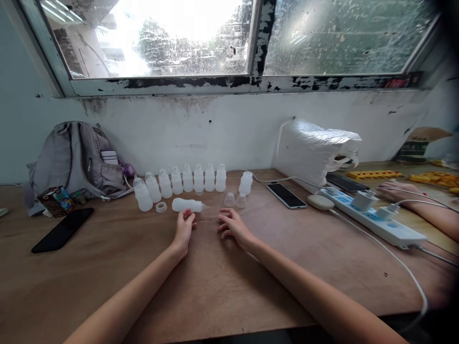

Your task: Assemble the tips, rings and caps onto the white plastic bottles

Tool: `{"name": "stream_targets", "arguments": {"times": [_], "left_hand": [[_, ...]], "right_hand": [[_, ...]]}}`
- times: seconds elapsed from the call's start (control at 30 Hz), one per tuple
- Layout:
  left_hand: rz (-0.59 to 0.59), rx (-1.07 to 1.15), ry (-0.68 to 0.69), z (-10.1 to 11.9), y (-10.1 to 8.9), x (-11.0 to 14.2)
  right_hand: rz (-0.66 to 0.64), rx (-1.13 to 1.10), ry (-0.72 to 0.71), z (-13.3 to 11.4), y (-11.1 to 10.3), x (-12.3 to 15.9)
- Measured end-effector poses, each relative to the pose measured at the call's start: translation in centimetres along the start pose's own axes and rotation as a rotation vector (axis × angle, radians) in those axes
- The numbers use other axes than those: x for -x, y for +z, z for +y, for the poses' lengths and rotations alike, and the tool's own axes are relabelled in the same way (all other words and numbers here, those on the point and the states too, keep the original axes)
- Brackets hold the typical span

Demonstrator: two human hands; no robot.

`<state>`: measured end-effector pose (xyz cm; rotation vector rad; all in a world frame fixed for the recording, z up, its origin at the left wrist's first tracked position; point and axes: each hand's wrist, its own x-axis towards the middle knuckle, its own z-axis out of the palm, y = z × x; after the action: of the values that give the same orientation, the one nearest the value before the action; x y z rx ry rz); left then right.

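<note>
Wooden tabletop stretches before us, pushed against a stained white wall under a grimy window. Our two bare forearms reach forward onto it. Our left hand rests on the wood with its fingers loosely curled, their tips just below a small white plastic bottle that lies on its side; we cannot tell whether the fingertips touch it, and they are not gripping it. Our right hand lies palm down with fingers relaxed and slightly spread, holding nothing. Just beyond the right fingertips stand two small clear caps, apart from the hand. A white ring lies beyond and to the left of the left fingers, beside the lying bottle's base.

Farther beyond both sets of fingers, a curved row of upright bottles stands near the wall, and one open bottle without a cap stands alone beyond the right fingers. To the right of the right hand lie a phone, a white plastic bag and a power strip with cables. Another person's hand rests at the far right edge. Well to the left of our left hand are a grey backpack and a dark phone
</note>
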<state>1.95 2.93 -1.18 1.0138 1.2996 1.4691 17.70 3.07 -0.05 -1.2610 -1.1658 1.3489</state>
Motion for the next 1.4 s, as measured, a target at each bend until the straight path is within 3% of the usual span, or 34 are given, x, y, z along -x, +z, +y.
{"name": "stream_targets", "arguments": {"times": [0.07, 0.13, 0.23, 0.33, 0.43, 0.5, 0.57, 0.67, 0.73, 0.87, 0.97, 1.1, 1.27, 1.4], "left_hand": [[0.051, -0.195, 0.179, 0.7, -0.8, -0.3], [0.056, -0.480, 0.466, 1.7, -1.8, -0.9], [-0.074, -0.938, 0.788, 3.2, -3.1, -2.4], [-0.176, -1.283, 0.778, 4.0, -4.0, -4.1], [-0.265, -1.430, 0.575, 4.4, -4.2, -5.0], [-0.329, -1.377, 0.470, 4.5, -3.9, -4.7], [-0.365, -1.224, 0.451, 4.8, -3.3, -3.7], [-0.395, -0.944, 0.478, 5.4, -1.7, -1.2], [-0.459, -0.741, 0.407, 6.0, -0.7, 0.9], [-0.860, -0.204, -0.127, 6.5, 0.8, 4.5], [-0.931, 0.038, -0.332, 6.0, 1.3, 5.9], [-0.814, -0.039, -0.228, 4.8, 1.9, 6.0], [-0.620, -0.302, 0.086, 3.5, 2.4, 5.9], [-0.528, -0.482, 0.286, 3.6, 1.9, 6.3]], "right_hand": [[-0.017, 0.103, -0.072, 0.4, -0.4, -0.6], [-0.038, 0.174, -0.127, 0.7, -0.6, -1.0], [-0.054, 0.166, -0.131, 1.0, -0.8, -1.4], [-0.063, 0.114, -0.110, 1.0, -0.9, -1.3], [-0.061, 0.102, -0.112, 0.8, -1.0, -1.0], [-0.068, 0.092, -0.110, 0.6, -1.0, -0.7], [-0.102, 0.046, -0.104, 0.2, -0.9, -0.3], [-0.198, -0.123, -0.133, -0.9, -0.9, 0.6], [-0.267, -0.258, -0.184, -1.8, -0.8, 1.3], [-0.448, -0.342, -0.208, -3.3, -0.9, 3.1], [-0.478, -0.286, -0.166, -3.5, -0.7, 3.9], [-0.356, -0.306, -0.175, -3.2, -0.2, 4.0], [-0.282, -0.247, -0.247, -3.1, 0.1, 3.7], [-0.287, -0.121, -0.284, -3.2, 0.3, 3.8]]}}
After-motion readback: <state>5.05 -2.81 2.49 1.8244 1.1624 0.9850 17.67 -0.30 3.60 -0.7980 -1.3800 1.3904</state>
